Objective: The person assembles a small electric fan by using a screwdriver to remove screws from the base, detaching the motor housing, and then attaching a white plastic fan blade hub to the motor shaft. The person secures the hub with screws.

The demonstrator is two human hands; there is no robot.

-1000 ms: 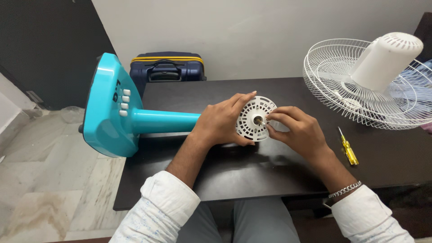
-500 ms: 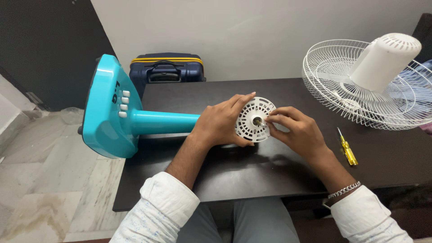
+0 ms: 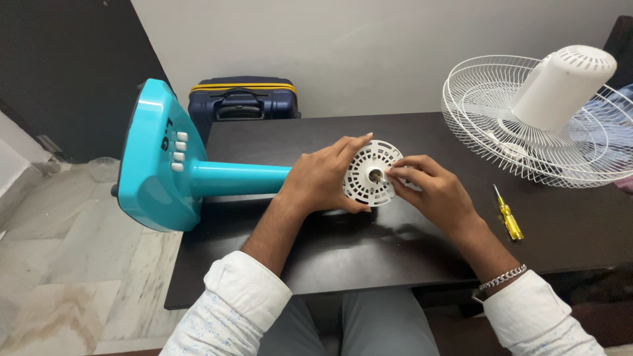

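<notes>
Above the dark counter, the left hand wraps its fingers around the white vented motor face, while the right hand pinches its fingers on the central shaft.

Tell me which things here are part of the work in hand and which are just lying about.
In hand:
left hand gripping the white slotted motor face
right hand pinching at the motor shaft
teal fan stand

Lying about:
white wire fan guard
white motor cover
yellow screwdriver
navy suitcase
</notes>
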